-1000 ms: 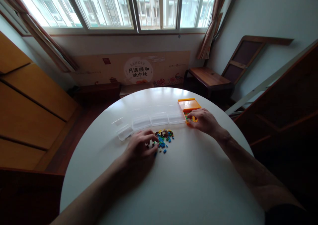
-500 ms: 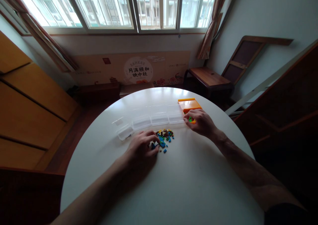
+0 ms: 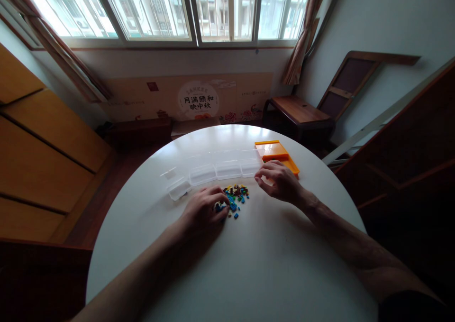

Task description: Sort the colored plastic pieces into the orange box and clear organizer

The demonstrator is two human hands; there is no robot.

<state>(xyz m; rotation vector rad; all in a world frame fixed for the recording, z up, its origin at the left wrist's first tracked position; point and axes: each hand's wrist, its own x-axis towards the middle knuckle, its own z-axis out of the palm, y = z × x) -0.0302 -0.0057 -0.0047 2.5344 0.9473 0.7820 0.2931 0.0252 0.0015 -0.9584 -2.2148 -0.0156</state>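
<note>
A pile of small plastic building bricks (image 3: 232,199) in blue, yellow, brown and green lies mid-table. My left hand (image 3: 206,204) rests at the pile's left side, fingers curved and apart around some blue bricks. Nothing shows clearly held in it. My right hand (image 3: 279,180) hovers right of the pile, in front of the orange tray (image 3: 293,164), and partly covers it. Its thumb and forefinger are parted, with no brick visible between them. A little green shows in the tray behind the knuckles.
Several clear plastic boxes (image 3: 229,171) stand in a curved row behind the pile, with a smaller clear box (image 3: 178,189) at the left end. They sit on a round white table (image 3: 249,274). Beyond are a wooden stool (image 3: 300,109) and a window.
My right hand has drawn back from the orange tray, toward me and slightly left, uncovering more of its right side. My left hand stays almost still at the pile.
</note>
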